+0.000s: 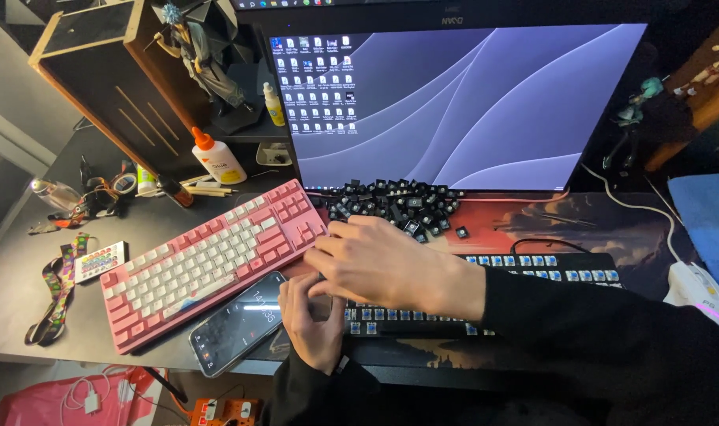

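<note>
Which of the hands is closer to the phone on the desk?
Left. The left hand lies right beside the phone, at its right edge. The right hand reaches across above it, nearer the pink keyboard.

Home PC desk: monitor (pixel 462 102), figurines (pixel 198 51), two keyboards (pixel 209 260).

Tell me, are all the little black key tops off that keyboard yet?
Nearly. Already off: a big heap of black keycaps lies below the monitor, and the black keyboard shows rows of bare blue switches. In hand: the right hand reaches across the keyboard's left end while the left hand steadies its corner. Left: whatever is hidden under the hands; I can't tell if caps remain there.
</note>
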